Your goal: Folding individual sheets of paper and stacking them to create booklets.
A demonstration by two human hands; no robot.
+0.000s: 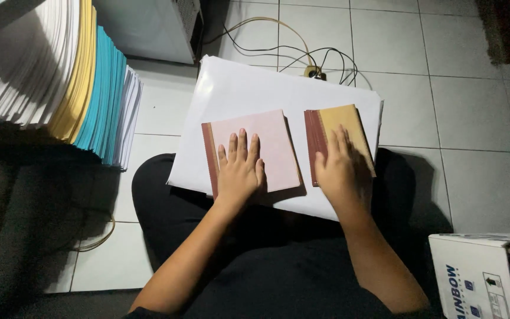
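Note:
Two thin booklets with dark red spines lie side by side on a large white sheet (237,88) that rests across my lap. My left hand (240,168) lies flat, fingers apart, on the pink booklet (267,133). My right hand (337,168) presses flat on the yellow booklet (346,121), covering its lower half. Neither hand grips anything; both only rest on the covers.
A tall stack of white, yellow and teal paper (60,71) stands at the left. Cables and a plug (314,71) lie on the tiled floor beyond the sheet. A white cardboard box (479,272) sits at the lower right. A grey cabinet (149,26) is behind.

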